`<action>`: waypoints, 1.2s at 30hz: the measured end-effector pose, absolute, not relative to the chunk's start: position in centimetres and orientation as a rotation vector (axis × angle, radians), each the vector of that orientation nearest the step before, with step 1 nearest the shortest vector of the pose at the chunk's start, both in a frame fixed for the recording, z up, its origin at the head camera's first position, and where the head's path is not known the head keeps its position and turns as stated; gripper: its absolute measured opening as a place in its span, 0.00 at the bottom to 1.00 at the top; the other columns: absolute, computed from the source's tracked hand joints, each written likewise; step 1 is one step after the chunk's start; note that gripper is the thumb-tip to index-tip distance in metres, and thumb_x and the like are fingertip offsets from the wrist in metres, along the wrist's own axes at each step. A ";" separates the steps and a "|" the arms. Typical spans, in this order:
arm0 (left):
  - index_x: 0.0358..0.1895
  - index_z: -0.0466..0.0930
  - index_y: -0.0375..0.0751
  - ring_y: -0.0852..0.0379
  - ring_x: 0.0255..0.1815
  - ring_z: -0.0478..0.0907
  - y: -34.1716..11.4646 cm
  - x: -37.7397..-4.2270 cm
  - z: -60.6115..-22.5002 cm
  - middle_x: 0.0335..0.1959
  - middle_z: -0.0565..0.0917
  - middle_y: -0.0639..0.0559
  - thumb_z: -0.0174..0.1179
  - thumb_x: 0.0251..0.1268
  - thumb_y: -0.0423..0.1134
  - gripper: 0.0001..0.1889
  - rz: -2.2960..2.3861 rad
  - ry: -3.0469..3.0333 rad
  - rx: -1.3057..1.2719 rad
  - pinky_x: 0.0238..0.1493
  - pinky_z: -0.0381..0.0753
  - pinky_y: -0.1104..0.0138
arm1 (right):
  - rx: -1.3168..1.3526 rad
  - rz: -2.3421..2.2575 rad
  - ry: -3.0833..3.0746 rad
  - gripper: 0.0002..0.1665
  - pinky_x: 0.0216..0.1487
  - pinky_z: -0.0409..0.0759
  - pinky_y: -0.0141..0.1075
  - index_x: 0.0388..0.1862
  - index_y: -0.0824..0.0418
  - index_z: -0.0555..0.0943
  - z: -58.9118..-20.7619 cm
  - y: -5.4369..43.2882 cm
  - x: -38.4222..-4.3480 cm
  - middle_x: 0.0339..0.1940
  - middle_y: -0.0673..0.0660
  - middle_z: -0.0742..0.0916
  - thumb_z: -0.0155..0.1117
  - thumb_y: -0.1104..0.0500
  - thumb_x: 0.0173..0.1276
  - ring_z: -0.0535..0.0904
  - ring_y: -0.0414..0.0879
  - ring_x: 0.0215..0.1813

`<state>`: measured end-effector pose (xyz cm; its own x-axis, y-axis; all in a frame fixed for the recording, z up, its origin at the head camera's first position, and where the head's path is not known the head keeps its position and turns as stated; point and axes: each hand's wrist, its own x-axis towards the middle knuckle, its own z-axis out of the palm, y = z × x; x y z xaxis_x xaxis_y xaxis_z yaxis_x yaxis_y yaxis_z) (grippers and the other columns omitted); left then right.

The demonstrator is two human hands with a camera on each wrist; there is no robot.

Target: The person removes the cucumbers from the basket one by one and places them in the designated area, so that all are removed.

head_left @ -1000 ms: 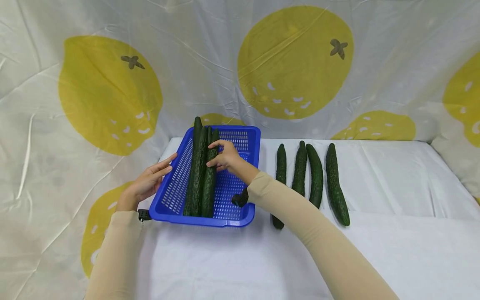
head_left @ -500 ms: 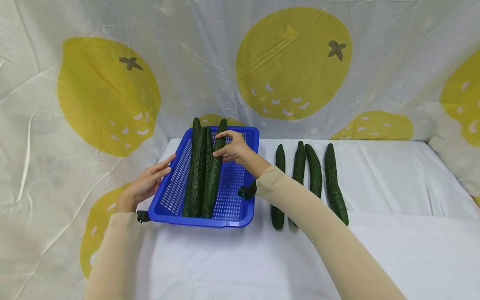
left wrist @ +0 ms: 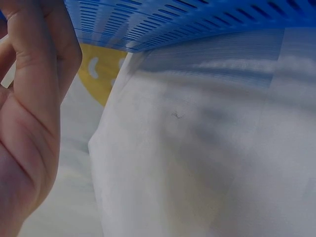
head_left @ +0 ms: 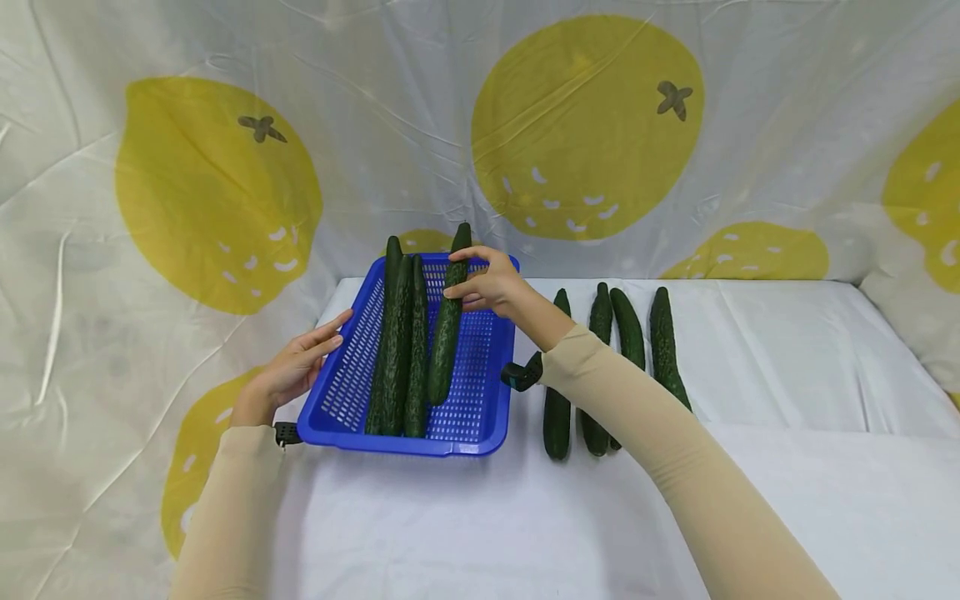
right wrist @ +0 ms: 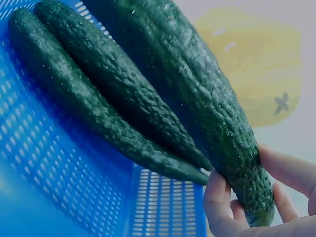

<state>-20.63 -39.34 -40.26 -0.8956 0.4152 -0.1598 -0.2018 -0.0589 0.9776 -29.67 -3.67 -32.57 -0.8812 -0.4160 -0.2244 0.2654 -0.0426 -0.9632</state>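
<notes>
Backdrop (head_left: pixel 427 125): pale, lemon-printed sheet behind everything, probably there to screen off what lies beyond.
Tabletop (head_left: pixel 420 533): white, with the basket on its left part and loose cucumbers to the right, a split that seems to give everything room.
Sleeves (head_left: pixel 675 433): beige, reaching to the wrists; the right one crosses the row and hides parts of it.
Basket (head_left: pixel 397 443): blue, slotted, its long sides running away from the person, which seems to suit the cucumbers' length.
Row (head_left: pixel 602 312): four cucumbers on the tabletop, right of the basket, roughly lengthwise, likely spaced for easy picking.
Trio (head_left: pixel 402 350): three cucumbers side by side along the basket's left half; the leftmost reaches past the far rim, perhaps too long to lie flat.
Held cucumber (head_left: pixel 446 329): over the basket, right of the trio, tilted, its far end above the rim; whether its near end touches the bottom, I cannot tell.
Right hand (head_left: pixel 495 287): thumb and fingers pinch the held cucumber toward its far end, presumably to steer it clear of the trio.
Left hand (head_left: pixel 296 367): well apart from the right, fingers extended against the basket's left side, not wrapped round it, probably steadying it.
Straps (head_left: pixel 522 372): dark, one at each wrist.
</notes>
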 end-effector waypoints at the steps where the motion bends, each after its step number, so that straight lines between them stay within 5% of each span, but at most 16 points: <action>1: 0.81 0.46 0.51 0.55 0.41 0.86 -39.3 -20.7 -40.3 0.58 0.79 0.48 0.38 0.84 0.35 0.28 2.007 1.809 0.228 0.39 0.86 0.65 | -0.165 -1.975 1.782 0.36 0.49 0.83 0.53 0.62 0.56 0.79 -32.6 -3.4 -29.7 0.52 0.65 0.74 0.73 0.78 0.56 0.82 0.57 0.33; 4: 0.81 0.46 0.52 0.55 0.41 0.86 -39.3 -20.7 -40.4 0.58 0.79 0.48 0.38 0.84 0.35 0.28 2.004 1.813 0.230 0.39 0.86 0.65 | -0.182 -1.984 1.771 0.36 0.52 0.82 0.55 0.63 0.56 0.78 -32.6 -2.4 -29.6 0.50 0.64 0.73 0.72 0.78 0.57 0.81 0.54 0.32; 9: 0.81 0.46 0.51 0.55 0.40 0.85 -39.3 -20.7 -40.5 0.58 0.79 0.48 0.39 0.84 0.35 0.28 2.004 1.819 0.232 0.39 0.86 0.66 | -0.187 -1.986 1.759 0.36 0.48 0.84 0.51 0.65 0.57 0.77 -32.5 -0.9 -29.4 0.61 0.66 0.69 0.71 0.78 0.58 0.81 0.53 0.34; 19: 0.82 0.44 0.50 0.54 0.41 0.86 -39.3 -20.7 -40.8 0.57 0.79 0.48 0.39 0.84 0.35 0.29 2.012 1.825 0.245 0.39 0.86 0.64 | -0.236 -1.969 1.767 0.39 0.56 0.80 0.53 0.71 0.60 0.72 -32.8 1.8 -28.6 0.71 0.71 0.64 0.69 0.76 0.61 0.76 0.62 0.60; 28: 0.82 0.45 0.50 0.55 0.41 0.85 -39.5 -20.7 -40.9 0.59 0.78 0.48 0.39 0.84 0.35 0.29 2.009 1.832 0.244 0.39 0.86 0.65 | -0.250 -1.963 1.764 0.40 0.46 0.84 0.46 0.73 0.60 0.70 -32.9 4.4 -27.9 0.64 0.70 0.69 0.67 0.75 0.63 0.81 0.52 0.43; 36: 0.81 0.46 0.50 0.56 0.41 0.85 -39.4 -20.7 -40.9 0.58 0.78 0.48 0.39 0.84 0.35 0.29 2.006 1.845 0.247 0.39 0.86 0.65 | -0.246 -1.968 1.755 0.39 0.42 0.85 0.43 0.73 0.58 0.70 -33.8 7.0 -27.6 0.60 0.70 0.74 0.67 0.75 0.64 0.83 0.51 0.44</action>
<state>-20.73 -39.40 -40.93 -0.9033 0.4060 -0.1388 -0.1722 -0.0468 0.9839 -27.59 7.04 -33.77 -0.8645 -0.4677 -0.1842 0.2363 -0.0548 -0.9701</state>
